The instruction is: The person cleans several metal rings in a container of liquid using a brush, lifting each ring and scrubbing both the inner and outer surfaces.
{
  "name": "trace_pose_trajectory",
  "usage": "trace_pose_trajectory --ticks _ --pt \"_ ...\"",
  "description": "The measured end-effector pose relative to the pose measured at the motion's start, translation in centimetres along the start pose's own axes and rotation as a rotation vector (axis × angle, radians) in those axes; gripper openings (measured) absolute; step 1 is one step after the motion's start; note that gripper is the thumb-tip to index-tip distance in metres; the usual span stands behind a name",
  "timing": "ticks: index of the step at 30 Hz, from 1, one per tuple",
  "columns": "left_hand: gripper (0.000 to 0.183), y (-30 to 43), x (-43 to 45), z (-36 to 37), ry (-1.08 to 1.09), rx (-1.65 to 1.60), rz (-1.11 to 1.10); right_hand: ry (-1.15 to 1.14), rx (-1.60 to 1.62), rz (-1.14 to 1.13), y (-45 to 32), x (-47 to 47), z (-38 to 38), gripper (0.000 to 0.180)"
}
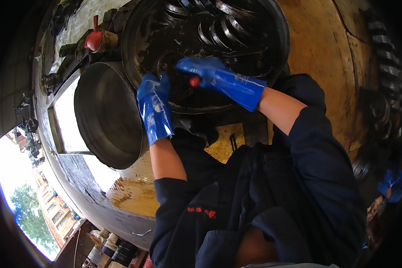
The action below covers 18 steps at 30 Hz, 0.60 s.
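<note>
A large round metal tub (283,43) with dark, oily contents lies before me. My left hand (154,100), in a long blue rubber glove, is over the tub's near left rim. Its fingers close on the edge of a dark, wet metal ring (160,62), whose outline is hard to make out. My right hand (211,73), gloved alike and slightly blurred, grips a tool with a red handle end (194,81). The tool's working end is hidden by the hand and dark liquid. Several curved metal rings (221,33) rest on edge at the tub's far side.
An open metal drum (110,117) stands left of the tub. Beyond it are a red scoop (93,40) and a small bucket (109,41). Several metal rings (385,63) stand in a row at right. A blue-gloved hand (390,182) of another person shows at far right.
</note>
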<state>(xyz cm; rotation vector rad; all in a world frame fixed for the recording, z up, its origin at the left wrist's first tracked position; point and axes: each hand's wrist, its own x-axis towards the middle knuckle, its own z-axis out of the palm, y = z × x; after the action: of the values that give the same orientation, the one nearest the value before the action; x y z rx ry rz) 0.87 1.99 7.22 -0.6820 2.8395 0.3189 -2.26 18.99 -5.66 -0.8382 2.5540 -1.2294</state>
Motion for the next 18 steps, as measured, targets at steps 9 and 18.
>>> trace_pose_trajectory --ticks 9,18 --pt "0.048 1.4 -0.8 -0.4 -0.062 0.019 0.105 -0.145 -0.021 0.443 -3.0 0.6 -1.3 0.033" --pt "0.044 -0.1 0.2 2.2 0.044 -0.078 0.156 -0.275 0.413 0.599 -2.2 -0.9 -4.1 0.035"
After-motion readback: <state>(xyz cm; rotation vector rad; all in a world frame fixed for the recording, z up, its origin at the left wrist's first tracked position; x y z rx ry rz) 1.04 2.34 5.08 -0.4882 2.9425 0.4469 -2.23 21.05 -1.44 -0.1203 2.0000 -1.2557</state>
